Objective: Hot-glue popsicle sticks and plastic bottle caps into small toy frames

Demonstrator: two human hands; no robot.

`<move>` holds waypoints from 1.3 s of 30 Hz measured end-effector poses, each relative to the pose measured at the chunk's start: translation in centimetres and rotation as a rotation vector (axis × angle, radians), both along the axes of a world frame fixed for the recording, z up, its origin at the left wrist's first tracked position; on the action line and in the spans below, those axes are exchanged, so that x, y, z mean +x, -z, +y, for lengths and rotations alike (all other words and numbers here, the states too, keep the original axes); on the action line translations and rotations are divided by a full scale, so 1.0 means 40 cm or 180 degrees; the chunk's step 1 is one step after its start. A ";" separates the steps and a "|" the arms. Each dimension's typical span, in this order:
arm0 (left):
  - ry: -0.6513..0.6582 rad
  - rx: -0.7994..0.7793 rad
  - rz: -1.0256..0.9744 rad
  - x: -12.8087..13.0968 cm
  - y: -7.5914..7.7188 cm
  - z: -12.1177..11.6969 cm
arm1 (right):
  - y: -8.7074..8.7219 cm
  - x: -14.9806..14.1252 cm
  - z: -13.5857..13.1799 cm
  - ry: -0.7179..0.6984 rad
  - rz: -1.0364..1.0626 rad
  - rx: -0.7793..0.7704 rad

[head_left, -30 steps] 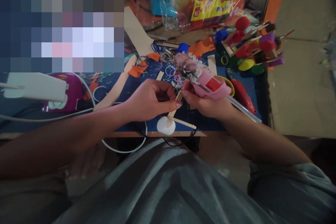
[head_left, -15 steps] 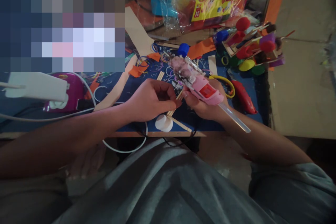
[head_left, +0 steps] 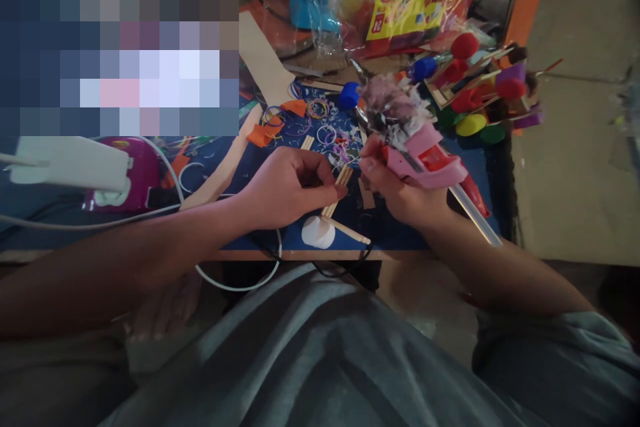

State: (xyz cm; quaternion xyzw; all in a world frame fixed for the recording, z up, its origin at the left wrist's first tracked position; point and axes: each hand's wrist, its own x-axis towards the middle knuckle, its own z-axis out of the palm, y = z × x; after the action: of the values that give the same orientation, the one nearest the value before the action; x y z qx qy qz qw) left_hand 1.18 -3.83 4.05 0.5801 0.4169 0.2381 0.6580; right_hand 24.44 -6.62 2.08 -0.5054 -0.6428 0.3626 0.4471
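Note:
My left hand (head_left: pixel 290 187) is closed, thumb and fingers pinching a small bundle of thin wooden sticks (head_left: pixel 343 181) over the blue tabletop. One more stick (head_left: pixel 350 230) lies crosswise at the bundle's near end, beside white round discs (head_left: pixel 319 232) near the table edge. My right hand (head_left: pixel 405 190) is wrapped round a pink hot glue gun (head_left: pixel 425 147). Its front is caked with grey and whitish residue, and a clear glue stick (head_left: pixel 475 215) juts from its back end. The gun is apart from the sticks, to their right.
Rubber bands (head_left: pixel 320 109) and orange scraps (head_left: pixel 265 132) litter the table. At the right stand stick constructions with coloured caps (head_left: pixel 470 123); beyond them lies cardboard (head_left: pixel 575 147). A white adapter (head_left: pixel 70 163) sits at left, with a white cable (head_left: pixel 237 289) looping over the edge.
My right hand has moved the glue gun right, away from the sticks, and tilted it. The sticks and discs have shifted slightly right; my left hand stays nearly in place.

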 end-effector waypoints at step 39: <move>0.0052 0.0298 0.0034 0.001 0.009 -0.011 | -0.022 -0.004 -0.002 -0.0279 -0.0429 0.0255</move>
State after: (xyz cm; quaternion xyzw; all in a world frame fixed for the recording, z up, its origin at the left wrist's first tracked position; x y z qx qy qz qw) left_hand 1.23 -4.27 3.69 0.6149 0.4041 0.2488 0.6298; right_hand 24.29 -6.72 2.95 -0.4818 -0.7069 0.3210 0.4064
